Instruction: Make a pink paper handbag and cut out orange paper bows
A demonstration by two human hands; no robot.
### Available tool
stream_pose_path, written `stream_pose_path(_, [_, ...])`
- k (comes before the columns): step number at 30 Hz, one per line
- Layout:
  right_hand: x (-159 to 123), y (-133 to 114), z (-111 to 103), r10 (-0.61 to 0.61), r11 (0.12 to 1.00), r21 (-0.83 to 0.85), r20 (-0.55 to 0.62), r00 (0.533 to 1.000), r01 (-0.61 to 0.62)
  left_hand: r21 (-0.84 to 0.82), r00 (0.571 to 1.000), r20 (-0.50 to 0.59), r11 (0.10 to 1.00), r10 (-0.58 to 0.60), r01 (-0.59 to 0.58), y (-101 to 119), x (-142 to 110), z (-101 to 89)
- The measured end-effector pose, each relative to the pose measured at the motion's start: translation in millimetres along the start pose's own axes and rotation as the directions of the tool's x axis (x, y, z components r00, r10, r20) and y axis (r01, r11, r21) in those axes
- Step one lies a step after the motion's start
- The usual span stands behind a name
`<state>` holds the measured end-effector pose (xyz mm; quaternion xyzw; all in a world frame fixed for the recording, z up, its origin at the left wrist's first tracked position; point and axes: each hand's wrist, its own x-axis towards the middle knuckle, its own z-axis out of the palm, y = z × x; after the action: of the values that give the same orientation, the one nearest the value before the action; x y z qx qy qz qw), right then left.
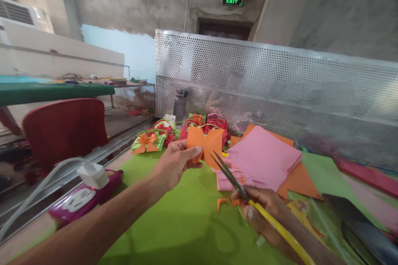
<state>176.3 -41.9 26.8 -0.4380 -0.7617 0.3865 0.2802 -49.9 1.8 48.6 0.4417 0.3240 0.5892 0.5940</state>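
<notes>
Between thumb and fingers, my left hand pinches an orange bow-shaped cutout, held up over the green sheet. My right hand grips a pair of scissors with yellow handles. The blades point up and left, and their tips lie at the lower right edge of the cutout, slightly parted. Small orange scraps lie below the blades. A folded pink piece rests just behind the scissors, beside a stack of pink sheets with orange sheets under it.
Small red and green handbags with bows stand behind my left hand, near a grey bottle. A purple power strip with a white plug lies at left, a dark phone-like object at right. A perforated metal panel borders the back.
</notes>
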Motion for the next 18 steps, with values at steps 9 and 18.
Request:
stream_pose_path(9, [0.3,2.4,-0.2,-0.056,0.997,-0.057,0.0,0.998,0.056,0.042,1.0,0.0,0.999,-0.031,0.031,-6.4,-3.0,5.6])
stream_pose_path(18, [1.3,7.5,0.2,-0.064,0.996,-0.064,0.012,0.998,0.065,0.028,0.995,-0.061,0.997,0.076,-0.074,-7.4,-5.0,7.9])
